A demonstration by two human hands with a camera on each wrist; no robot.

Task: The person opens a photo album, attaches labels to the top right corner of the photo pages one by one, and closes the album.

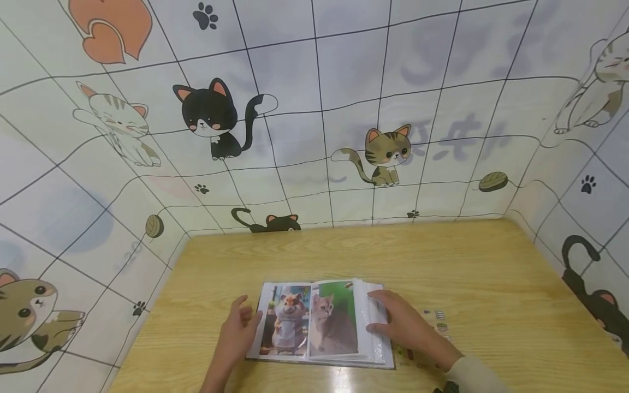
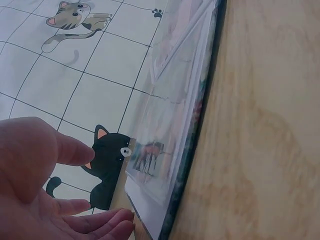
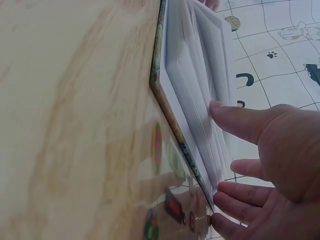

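Note:
An open photo album (image 1: 378,349) lies on the wooden table, showing a hamster picture (image 1: 289,322) on its left page and a cat picture (image 1: 335,322) on its right. My left hand (image 1: 239,327) is at the album's left edge, fingers loosely bent and holding nothing; the left wrist view has the hand (image 2: 55,185) beside the page edge. On the right side, my right hand (image 1: 400,319) touches the album's page edges. In the right wrist view its thumb rests against the stacked pages (image 3: 200,85), while the other fingers are near the far edge.
A clear sticker sheet (image 1: 442,327) with small coloured pictures lies partly under the right forearm, beside the album. The wooden table (image 1: 344,251) meets walls covered with cat-patterned sheeting (image 1: 304,120) at the back and both sides.

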